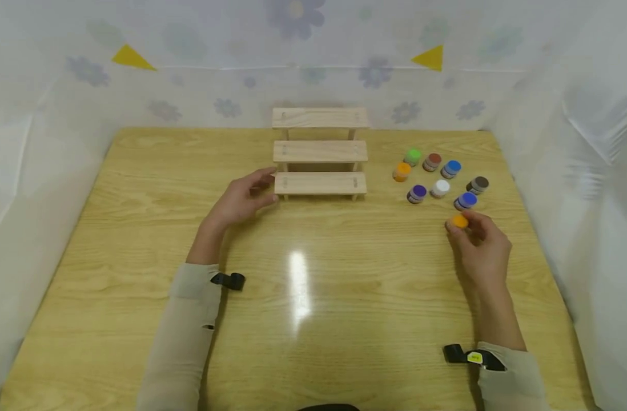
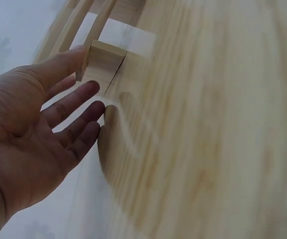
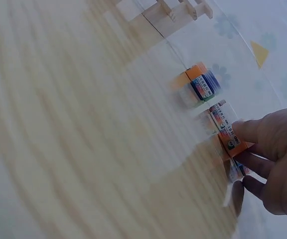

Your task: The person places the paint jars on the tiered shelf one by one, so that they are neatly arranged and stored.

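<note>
A three-tier wooden step shelf [image 1: 321, 183] stands at the back middle of the table. My left hand [image 1: 237, 201] is at the left end of its lowest tier. In the left wrist view the thumb of that hand [image 2: 24, 119] meets the shelf's end [image 2: 106, 57], while the other fingers stay loosely extended. On the right, my right hand [image 1: 487, 254] pinches a small paint jar with a yellow-orange lid [image 1: 459, 221] between thumb and fingers. The right wrist view shows this orange jar [image 3: 231, 143] upright at the fingertips, at or close to the tabletop.
Several more paint jars stand beyond the right hand, among them green [image 1: 413, 156], orange [image 1: 402, 172], white [image 1: 440, 188], purple [image 1: 417, 193] and black [image 1: 478, 184]. A floral white curtain [image 1: 313, 74] hangs behind the table [image 1: 344, 319].
</note>
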The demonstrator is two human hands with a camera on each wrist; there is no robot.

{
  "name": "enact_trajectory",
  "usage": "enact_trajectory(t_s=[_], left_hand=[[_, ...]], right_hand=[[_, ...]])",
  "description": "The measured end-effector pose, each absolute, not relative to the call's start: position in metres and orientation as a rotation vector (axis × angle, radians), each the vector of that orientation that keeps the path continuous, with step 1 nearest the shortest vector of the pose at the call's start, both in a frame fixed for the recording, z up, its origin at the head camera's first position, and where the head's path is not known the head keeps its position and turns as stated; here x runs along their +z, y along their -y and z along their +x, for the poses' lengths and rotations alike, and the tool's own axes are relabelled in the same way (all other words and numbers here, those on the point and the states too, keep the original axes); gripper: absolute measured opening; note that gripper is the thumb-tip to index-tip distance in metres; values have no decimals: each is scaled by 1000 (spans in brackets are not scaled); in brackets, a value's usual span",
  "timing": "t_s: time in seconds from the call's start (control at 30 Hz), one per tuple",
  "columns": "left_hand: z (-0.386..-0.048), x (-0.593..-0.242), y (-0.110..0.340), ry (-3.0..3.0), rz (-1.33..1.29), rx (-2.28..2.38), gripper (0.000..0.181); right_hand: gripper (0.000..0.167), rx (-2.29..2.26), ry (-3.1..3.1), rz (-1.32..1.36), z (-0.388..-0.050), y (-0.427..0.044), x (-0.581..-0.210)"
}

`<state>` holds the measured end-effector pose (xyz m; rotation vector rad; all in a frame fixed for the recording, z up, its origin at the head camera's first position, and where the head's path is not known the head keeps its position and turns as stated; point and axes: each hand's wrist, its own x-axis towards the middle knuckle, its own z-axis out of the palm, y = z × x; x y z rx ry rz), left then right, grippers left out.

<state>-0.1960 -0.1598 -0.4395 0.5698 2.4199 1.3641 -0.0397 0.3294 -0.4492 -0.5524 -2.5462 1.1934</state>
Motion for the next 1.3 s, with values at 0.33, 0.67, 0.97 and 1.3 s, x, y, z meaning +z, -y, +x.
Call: enact_trajectory(t_s=[0.33, 0.67, 0.97, 1.3], left_hand=[[-201, -442, 153, -2401, 563, 1391, 63], [-200, -448, 149, -2352, 513, 1373, 64], [-203, -452, 147, -2321, 537, 1385, 64], [-208, -462, 138, -2274, 573, 1481, 62]], right_hand=[[42, 1283, 2545, -502, -45, -314, -451], [42, 1473, 2592, -331, -46, -274, -443], [40, 1447, 2650, 2, -64, -219, -446], [40, 1410, 2576, 396, -105, -171, -442]])
